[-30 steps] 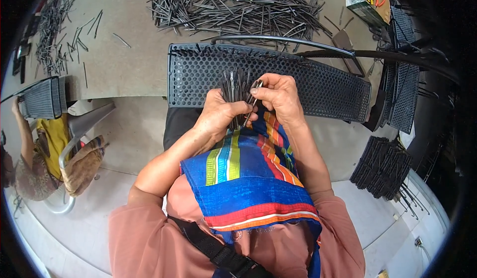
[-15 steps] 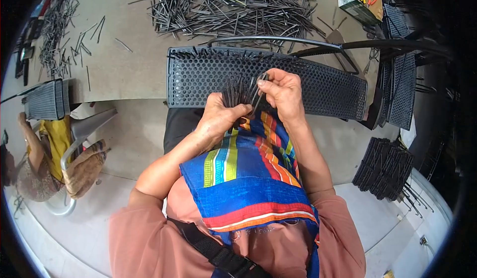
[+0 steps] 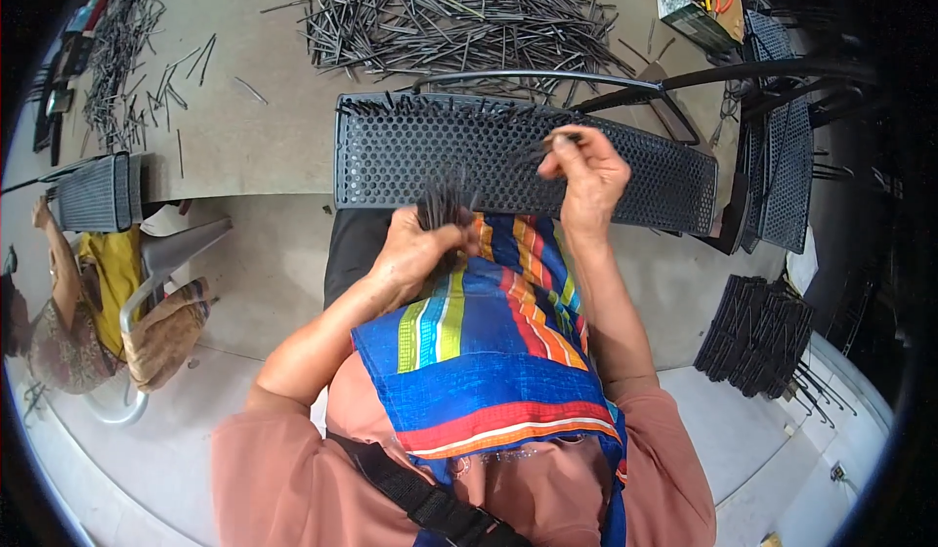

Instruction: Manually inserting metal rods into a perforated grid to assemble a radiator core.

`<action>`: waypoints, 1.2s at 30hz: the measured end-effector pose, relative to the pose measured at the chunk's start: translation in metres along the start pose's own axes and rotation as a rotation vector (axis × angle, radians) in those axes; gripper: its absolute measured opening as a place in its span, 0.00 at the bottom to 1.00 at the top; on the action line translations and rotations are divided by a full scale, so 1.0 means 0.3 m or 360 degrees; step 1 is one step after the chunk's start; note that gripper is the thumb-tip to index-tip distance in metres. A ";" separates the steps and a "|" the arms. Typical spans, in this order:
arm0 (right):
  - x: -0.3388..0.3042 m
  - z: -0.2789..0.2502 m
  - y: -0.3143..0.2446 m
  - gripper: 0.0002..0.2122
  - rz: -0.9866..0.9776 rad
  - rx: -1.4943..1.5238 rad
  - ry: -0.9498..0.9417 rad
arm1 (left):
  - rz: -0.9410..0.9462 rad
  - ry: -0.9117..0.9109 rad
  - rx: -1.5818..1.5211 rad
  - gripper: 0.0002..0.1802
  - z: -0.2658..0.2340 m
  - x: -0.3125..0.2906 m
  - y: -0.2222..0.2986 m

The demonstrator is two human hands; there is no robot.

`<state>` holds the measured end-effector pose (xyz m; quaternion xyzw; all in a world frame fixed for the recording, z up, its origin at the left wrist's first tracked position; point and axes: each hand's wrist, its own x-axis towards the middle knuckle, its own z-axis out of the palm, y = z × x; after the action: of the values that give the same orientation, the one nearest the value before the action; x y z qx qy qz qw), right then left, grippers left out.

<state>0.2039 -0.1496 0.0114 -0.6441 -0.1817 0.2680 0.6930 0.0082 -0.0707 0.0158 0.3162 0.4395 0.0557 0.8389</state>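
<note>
My left hand (image 3: 410,252) is closed round a bunch of thin dark sticks (image 3: 442,203), their ends standing up above the fingers. To its right, my right hand (image 3: 591,178) is raised over a dark grey perforated panel (image 3: 391,161), finger and thumb pinched on a few similar sticks (image 3: 532,152). Motion smears both the bunch and the pinched sticks. Short dark pieces poke up along the far edge of the panel, which lies across the table's near edge. A striped cloth (image 3: 489,322) covers my front below the hands.
A large heap of dark sticks (image 3: 459,21) lies on the table (image 3: 254,147) behind the panel, with more at far left. At far right stands a box (image 3: 699,5) holding scissors. More perforated panels (image 3: 782,147) stand at right. Another person's arm (image 3: 61,254) shows at left.
My hands have moved apart. The right one has gone up and to the right with a few sticks; the left, with the bunch, has shifted slightly left and nearer me.
</note>
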 end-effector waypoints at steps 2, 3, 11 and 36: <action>0.041 -0.007 0.008 0.04 -0.0246 -0.0147 0.0034 | -0.0115 -0.0361 0.0290 0.10 -0.060 -0.017 -0.046; 0.056 -0.006 0.014 0.04 -0.0248 -0.0145 0.0030 | -0.0285 -0.0251 0.0282 0.10 -0.067 -0.031 -0.083; 0.088 -0.002 0.054 0.04 -0.0538 -0.0343 -0.0098 | 0.0034 -0.0043 0.0064 0.06 -0.063 -0.049 -0.072; 0.105 0.057 0.009 0.07 -0.0760 -0.1099 -0.0055 | 0.0035 0.0092 -0.0245 0.07 -0.066 -0.047 0.021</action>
<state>0.2183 -0.1169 0.0077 -0.7738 -0.4167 0.0339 0.4759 -0.0144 -0.0613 0.0211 0.2539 0.4546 0.1076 0.8469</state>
